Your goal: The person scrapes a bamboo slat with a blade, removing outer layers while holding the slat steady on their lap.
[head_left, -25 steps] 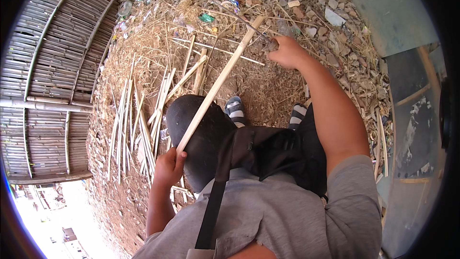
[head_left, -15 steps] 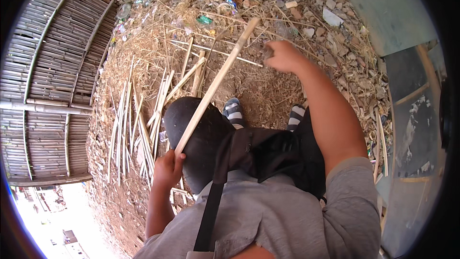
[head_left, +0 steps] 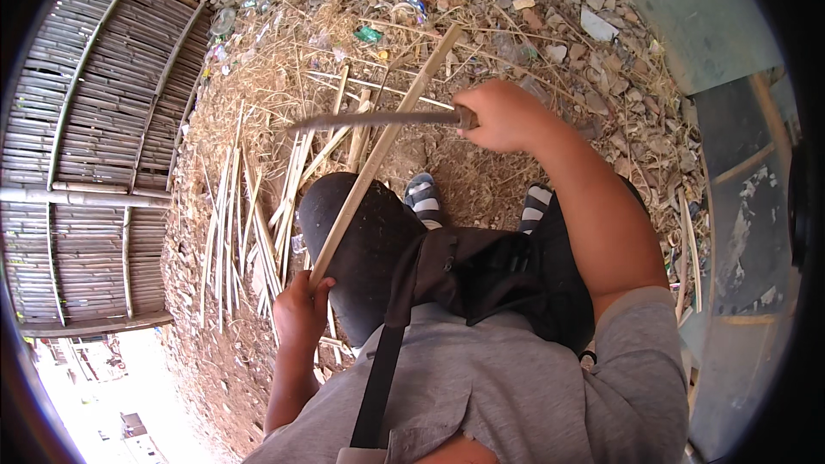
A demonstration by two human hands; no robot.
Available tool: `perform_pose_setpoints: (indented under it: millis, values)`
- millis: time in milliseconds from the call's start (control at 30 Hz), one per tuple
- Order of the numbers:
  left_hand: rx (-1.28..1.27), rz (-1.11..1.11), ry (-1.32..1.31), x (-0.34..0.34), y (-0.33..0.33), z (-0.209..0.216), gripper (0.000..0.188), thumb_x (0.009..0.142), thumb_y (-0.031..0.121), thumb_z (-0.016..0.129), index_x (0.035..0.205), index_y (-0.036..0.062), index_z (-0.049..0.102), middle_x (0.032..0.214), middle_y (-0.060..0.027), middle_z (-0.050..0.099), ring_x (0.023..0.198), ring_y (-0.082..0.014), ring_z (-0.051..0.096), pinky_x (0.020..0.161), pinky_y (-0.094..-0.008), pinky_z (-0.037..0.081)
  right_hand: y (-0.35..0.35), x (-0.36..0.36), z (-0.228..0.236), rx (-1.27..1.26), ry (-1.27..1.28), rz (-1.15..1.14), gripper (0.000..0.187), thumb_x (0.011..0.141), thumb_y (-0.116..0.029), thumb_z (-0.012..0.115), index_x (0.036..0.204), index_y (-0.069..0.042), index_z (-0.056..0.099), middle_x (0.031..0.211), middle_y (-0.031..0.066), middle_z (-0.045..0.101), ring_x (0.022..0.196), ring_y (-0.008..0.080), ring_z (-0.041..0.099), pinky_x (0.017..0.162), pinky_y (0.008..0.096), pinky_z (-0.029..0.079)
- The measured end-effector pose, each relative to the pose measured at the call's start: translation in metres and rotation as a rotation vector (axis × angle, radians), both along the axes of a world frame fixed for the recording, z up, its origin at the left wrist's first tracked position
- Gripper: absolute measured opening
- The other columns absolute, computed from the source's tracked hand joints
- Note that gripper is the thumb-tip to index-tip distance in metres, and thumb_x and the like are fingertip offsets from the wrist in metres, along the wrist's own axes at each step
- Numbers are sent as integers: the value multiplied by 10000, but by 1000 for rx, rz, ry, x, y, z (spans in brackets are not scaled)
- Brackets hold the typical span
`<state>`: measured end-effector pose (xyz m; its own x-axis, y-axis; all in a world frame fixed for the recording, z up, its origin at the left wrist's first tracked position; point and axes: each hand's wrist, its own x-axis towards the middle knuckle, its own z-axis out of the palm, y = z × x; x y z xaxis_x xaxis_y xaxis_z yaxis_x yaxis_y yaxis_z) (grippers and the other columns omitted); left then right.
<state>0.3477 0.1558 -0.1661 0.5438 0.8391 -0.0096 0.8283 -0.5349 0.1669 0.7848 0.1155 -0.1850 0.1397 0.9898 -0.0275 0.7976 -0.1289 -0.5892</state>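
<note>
One pale wooden strip (head_left: 361, 193) slants over the person's dark-clad left knee (head_left: 365, 288), its near end held between the thumb and fingers of the left hand (head_left: 299, 309). The right hand (head_left: 498, 116) is closed around the handle of a long, dark blade (head_left: 369, 120), which lies sideways across the strip's farther half; from where I'm standing, I can't tell whether they touch. Left of the knee, thinner strips (head_left: 233, 163) lie on straw-littered ground (head_left: 193, 292), and beyond them stands a slatted wall (head_left: 99, 103).

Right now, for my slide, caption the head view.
Left hand holds a pale strip; right hand, a long dark blade.
</note>
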Motion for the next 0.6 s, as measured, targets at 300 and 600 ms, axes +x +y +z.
perform_pose_setpoints:
  millis: [300, 600]
  values:
    - [-314, 107, -31, -3, -1, 12, 325, 1025, 316, 576, 970, -3, 593, 805, -261, 650, 776, -480, 638, 661, -533, 474, -5, 2, 0, -51, -52, -37, 205, 770, -217, 753, 918, -86, 702, 811, 151, 687, 825, 354, 693, 730, 479, 528]
    - [-149, 62, 11, -4, -8, -9, 373, 1049, 359, 502, 907, 18, 562, 785, -248, 631, 752, -482, 616, 650, -570, 454, 1, 11, -21, -127, 39, -62, 262, 763, -216, 724, 958, -40, 726, 915, 177, 713, 911, 363, 697, 800, 470, 553]
